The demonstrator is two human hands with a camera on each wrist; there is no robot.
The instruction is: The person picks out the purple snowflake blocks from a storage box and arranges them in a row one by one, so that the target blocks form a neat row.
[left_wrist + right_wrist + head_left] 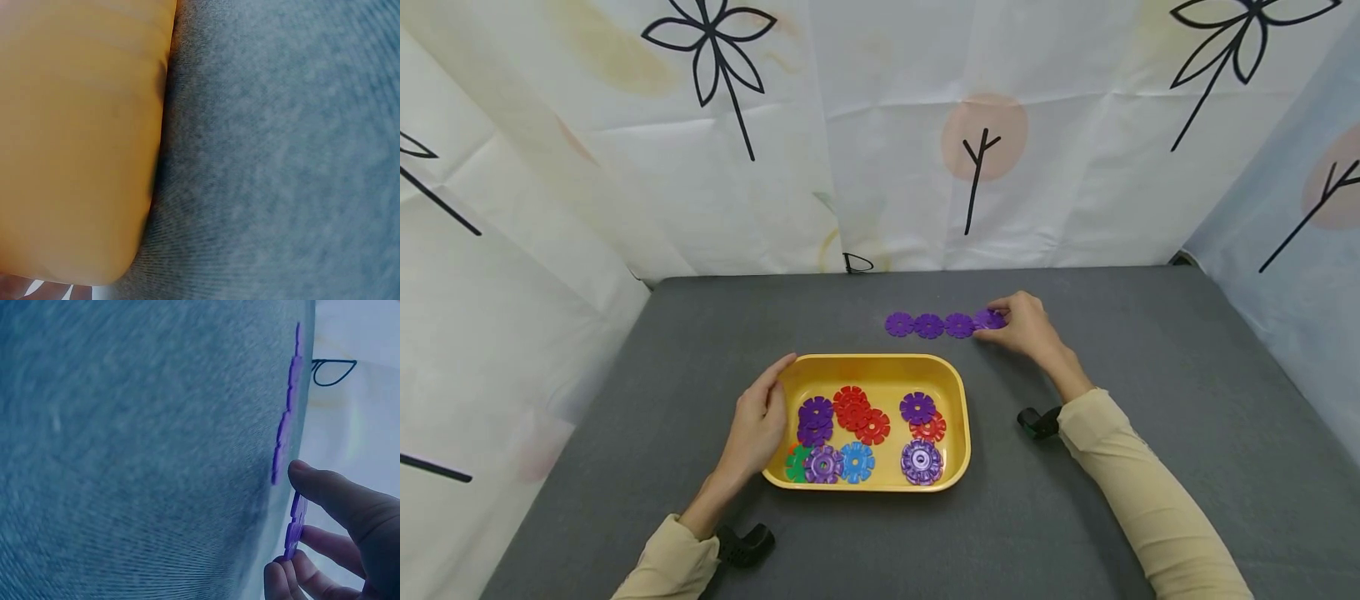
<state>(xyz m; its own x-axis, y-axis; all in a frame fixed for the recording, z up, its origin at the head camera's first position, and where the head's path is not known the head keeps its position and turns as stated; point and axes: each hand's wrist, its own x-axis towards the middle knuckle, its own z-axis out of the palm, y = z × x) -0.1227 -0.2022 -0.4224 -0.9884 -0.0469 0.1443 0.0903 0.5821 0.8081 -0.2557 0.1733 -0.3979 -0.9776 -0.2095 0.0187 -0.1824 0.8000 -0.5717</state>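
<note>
My right hand [1026,329] pinches a purple flower-shaped disc [988,319] between thumb and fingers, at the right end of a row. In the right wrist view this disc [294,525] is held edge-on, slightly apart from the row. Three more purple flower discs [928,326] lie side by side on the table. At the left end of a yellow tray [872,362], my left hand [763,425] holds the rim, its index finger along the upper left corner. The left wrist view shows mostly the tray's outer wall [81,156].
Inside the tray are red discs [852,408], purple discs [816,421], a blue one [857,462], a green one [797,462] and purple ringed ones [921,462]. The grey table [1150,375] ends at a patterned white cloth [895,150] behind.
</note>
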